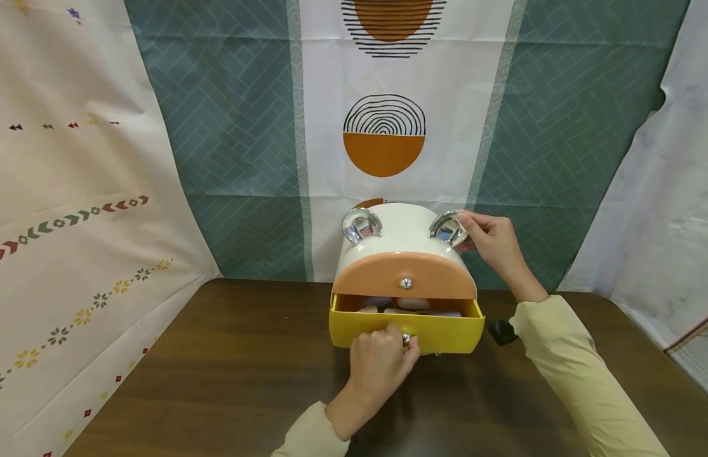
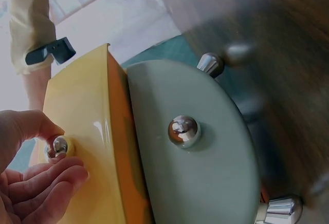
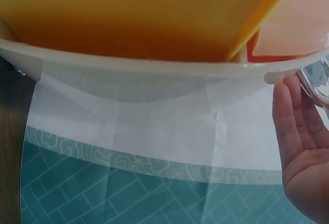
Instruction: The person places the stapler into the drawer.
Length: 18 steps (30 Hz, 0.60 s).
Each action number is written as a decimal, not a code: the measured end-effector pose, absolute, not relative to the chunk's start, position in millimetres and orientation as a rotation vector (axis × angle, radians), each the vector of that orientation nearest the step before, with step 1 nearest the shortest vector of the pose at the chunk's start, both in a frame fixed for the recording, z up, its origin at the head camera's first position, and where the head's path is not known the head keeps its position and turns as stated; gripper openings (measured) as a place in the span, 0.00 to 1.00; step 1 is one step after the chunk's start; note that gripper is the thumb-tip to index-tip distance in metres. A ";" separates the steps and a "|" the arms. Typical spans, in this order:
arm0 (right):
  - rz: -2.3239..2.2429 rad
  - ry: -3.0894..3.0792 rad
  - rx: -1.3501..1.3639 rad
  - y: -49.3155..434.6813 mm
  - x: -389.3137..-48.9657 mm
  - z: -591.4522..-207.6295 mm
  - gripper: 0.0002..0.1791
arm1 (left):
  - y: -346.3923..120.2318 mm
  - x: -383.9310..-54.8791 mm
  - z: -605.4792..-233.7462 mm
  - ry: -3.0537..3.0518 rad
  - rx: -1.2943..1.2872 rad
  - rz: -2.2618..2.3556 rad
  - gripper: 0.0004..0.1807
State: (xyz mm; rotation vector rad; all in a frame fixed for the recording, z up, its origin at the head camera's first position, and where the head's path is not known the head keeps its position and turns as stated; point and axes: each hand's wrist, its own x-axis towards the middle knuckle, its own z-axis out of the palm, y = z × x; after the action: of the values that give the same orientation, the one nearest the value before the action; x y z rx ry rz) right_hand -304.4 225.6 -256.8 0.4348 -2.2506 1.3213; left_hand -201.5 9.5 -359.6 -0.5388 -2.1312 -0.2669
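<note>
A small rounded chest of drawers point(image 1: 411, 230) with a white shell stands on the table, two shiny silver ears on top. Its yellow drawer point(image 1: 445, 333) is pulled partway out, and several pale objects point(image 1: 413, 304) lie inside. My left hand point(image 1: 379, 358) pinches the silver knob point(image 2: 59, 146) on that drawer's front between thumb and fingers. At the upper right, my right hand point(image 1: 493, 244) grips the silver ear point(image 1: 449, 228) by its outer edge. The orange top drawer point(image 1: 376, 274) and the grey-green bottom drawer point(image 2: 190, 183) are closed.
The brown wooden table point(image 1: 245, 362) spreads around the chest. A patterned cloth point(image 1: 233, 127) hangs behind it, with a cream cloth point(image 1: 73, 209) at the left. Silver feet point(image 2: 211, 64) support the chest. A black wrist camera point(image 1: 502, 331) sits by the right sleeve.
</note>
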 end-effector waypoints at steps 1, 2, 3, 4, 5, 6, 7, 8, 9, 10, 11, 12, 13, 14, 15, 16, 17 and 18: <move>1.323 -2.252 0.435 225.4 -303.4 -256.0 0.21 | 10.0 -202.6 -359.3 -2.135 -0.537 -0.270 0.25; 1.326 -2.253 0.435 224.9 -302.0 -254.8 0.21 | 10.4 -203.8 -359.0 -2.139 -0.533 -0.271 0.25; 1.329 -2.254 0.437 224.0 -300.1 -253.2 0.21 | 10.9 -205.1 -358.7 -2.140 -0.529 -0.272 0.25; 1.333 -2.252 0.443 222.8 -297.5 -251.2 0.20 | 11.3 -206.5 -358.5 -2.142 -0.525 -0.273 0.26; 1.333 -2.250 0.449 221.4 -294.6 -249.0 0.20 | 11.7 -208.0 -358.4 -2.141 -0.521 -0.271 0.26; 1.335 -2.247 0.455 219.8 -291.3 -246.6 0.20 | 12.0 -209.4 -358.3 -2.139 -0.516 -0.270 0.26; 1.337 -2.243 0.461 217.9 -287.9 -244.4 0.19 | 12.4 -210.9 -358.2 -2.139 -0.511 -0.269 0.26; 1.335 -2.241 0.467 216.3 -285.0 -242.3 0.19 | 12.7 -212.4 -358.3 -2.137 -0.505 -0.269 0.26; 1.330 -2.240 0.472 214.7 -282.3 -240.4 0.19 | 13.0 -213.9 -358.4 -2.135 -0.501 -0.270 0.26; 1.324 -2.239 0.475 213.6 -280.3 -239.2 0.19 | 13.2 -215.3 -358.7 -2.135 -0.498 -0.271 0.26; 1.318 -2.238 0.478 212.8 -279.2 -238.4 0.19 | 13.4 -216.7 -358.9 -2.136 -0.494 -0.275 0.25; 1.314 -2.237 0.480 212.2 -278.7 -238.0 0.19 | 13.6 -218.1 -359.1 -2.137 -0.491 -0.280 0.25; 1.309 -2.237 0.483 211.9 -278.7 -237.9 0.19 | 13.9 -219.3 -359.1 -2.140 -0.490 -0.287 0.25; 1.308 -2.236 0.484 211.7 -278.5 -237.7 0.19 | 14.0 -220.6 -359.4 -2.142 -0.489 -0.294 0.25; 1.304 -2.237 0.481 211.3 -278.2 -237.5 0.19 | 14.1 -221.7 -359.5 -2.145 -0.488 -0.299 0.25; 1.305 -2.235 0.479 211.2 -278.0 -237.5 0.18 | 14.4 -222.6 -359.4 -2.148 -0.487 -0.304 0.25; 1.308 -2.235 0.477 211.1 -278.0 -237.5 0.18 | 14.6 -223.5 -359.2 -2.152 -0.487 -0.308 0.25; 1.306 -2.236 0.475 211.0 -277.8 -237.6 0.18 | 14.8 -224.1 -359.0 -2.157 -0.486 -0.310 0.25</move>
State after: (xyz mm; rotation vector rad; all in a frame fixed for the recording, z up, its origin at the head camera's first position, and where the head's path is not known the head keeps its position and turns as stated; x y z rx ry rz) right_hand -277.8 211.0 -237.6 0.4746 -2.2362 1.3064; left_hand -224.1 14.8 -359.0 -0.4859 -2.1567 -0.3097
